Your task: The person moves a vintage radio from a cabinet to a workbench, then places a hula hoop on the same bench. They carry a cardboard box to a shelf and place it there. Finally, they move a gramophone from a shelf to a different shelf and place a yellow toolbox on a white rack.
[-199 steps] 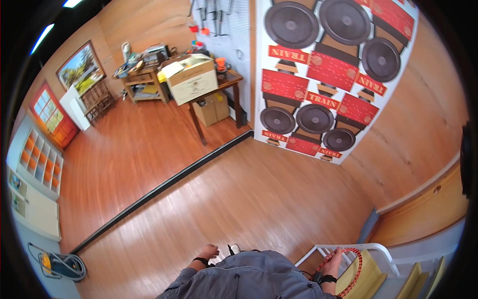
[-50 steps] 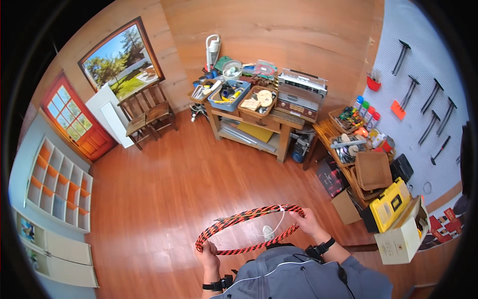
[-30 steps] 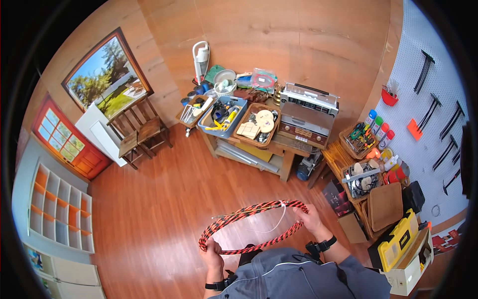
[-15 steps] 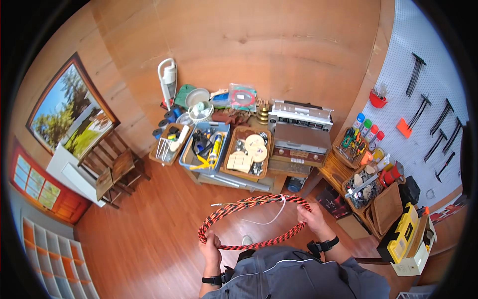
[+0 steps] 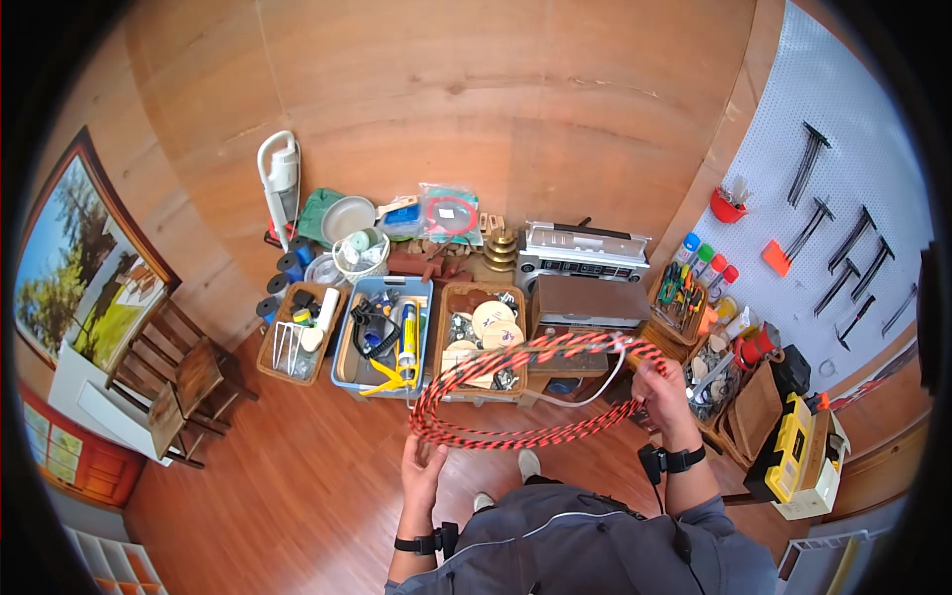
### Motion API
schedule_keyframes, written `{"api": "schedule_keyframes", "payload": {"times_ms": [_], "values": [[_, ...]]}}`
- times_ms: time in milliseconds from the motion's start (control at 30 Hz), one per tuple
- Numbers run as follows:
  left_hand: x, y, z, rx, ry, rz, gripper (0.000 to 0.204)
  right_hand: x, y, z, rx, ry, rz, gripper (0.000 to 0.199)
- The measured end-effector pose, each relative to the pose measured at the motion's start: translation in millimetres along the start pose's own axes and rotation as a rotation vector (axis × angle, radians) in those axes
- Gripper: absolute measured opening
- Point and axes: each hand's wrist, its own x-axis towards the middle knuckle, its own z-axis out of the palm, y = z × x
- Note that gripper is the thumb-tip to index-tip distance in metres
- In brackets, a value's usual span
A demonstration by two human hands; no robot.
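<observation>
Rope coil [image 5: 526, 392] spans your hands, long axis left-right: right hand [image 5: 658, 382] clenched on far end, left hand [image 5: 424, 468] open beneath near end.

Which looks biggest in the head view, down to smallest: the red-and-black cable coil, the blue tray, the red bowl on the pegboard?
1. red-and-black cable coil, closest to the camera, which inflates it
2. blue tray
3. red bowl

Cord coil [image 5: 526, 392] between both hands: red and black twisted stripes, with a white lead [image 5: 595, 392] trailing near the right hand [image 5: 659, 382]. Beyond the left hand [image 5: 426, 466]: blue bin [image 5: 342, 367], brown wicker trays [image 5: 446, 327]. Right of the right hand: yellow and black toolbox [image 5: 788, 446]. Floor [image 5: 297, 496] reddish-brown wood.
</observation>
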Motion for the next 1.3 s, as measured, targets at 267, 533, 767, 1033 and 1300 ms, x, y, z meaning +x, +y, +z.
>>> {"api": "schedule_keyframes", "payload": {"times_ms": [267,533,767,1033,1300], "values": [[25,-5,-49,0.105,0.175,-0.144,0.027,149,-53,-5,-0.013,0.163,-0.187,0.021],[52,-7,-54,0.056,0.551,-0.196,0.019,350,-84,-40,-0.075,0.332,-0.344,0.035],[126,-6,8,0.112,0.573,-0.227,0.019,506,-61,-81,-0.203,0.426,-0.416,0.035],[179,-23,49,0.242,0.542,-0.306,0.018,635,15,-132,-0.358,0.474,-0.318,0.036],[200,-28,69,0.277,0.612,-0.382,0.018,717,103,-200,-0.680,0.355,-0.204,0.030]]}}
